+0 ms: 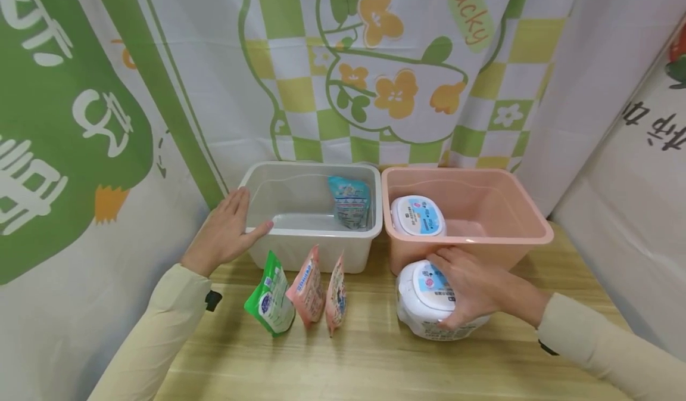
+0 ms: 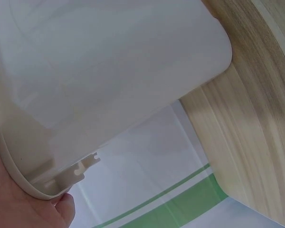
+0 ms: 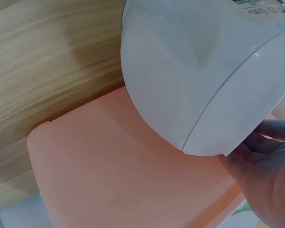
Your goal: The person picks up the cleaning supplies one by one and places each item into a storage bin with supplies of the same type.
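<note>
My right hand (image 1: pixel 471 285) grips a white lidded tub (image 1: pixel 420 291) with a blue-printed label, thumb at the near side and fingers over the far side. The tub is just in front of the pink bin (image 1: pixel 471 241); its smooth white side (image 3: pixel 180 71) fills much of the right wrist view. A similar white tub (image 1: pixel 418 216) sits inside that bin, at the left. My left hand (image 1: pixel 225 231) rests on the left front corner of the pale grey bin (image 1: pixel 316 233), fingers along the rim and thumb over the front edge. A teal pouch (image 1: pixel 350 203) leans inside the grey bin.
In front of the grey bin, a green-and-white pouch (image 1: pixel 273 297) and two pink pouches, one left (image 1: pixel 308 291) and one right (image 1: pixel 336 297), stand in a row on the wooden table (image 1: pixel 364 365). A patterned cloth (image 1: pixel 375 73) hangs behind the bins.
</note>
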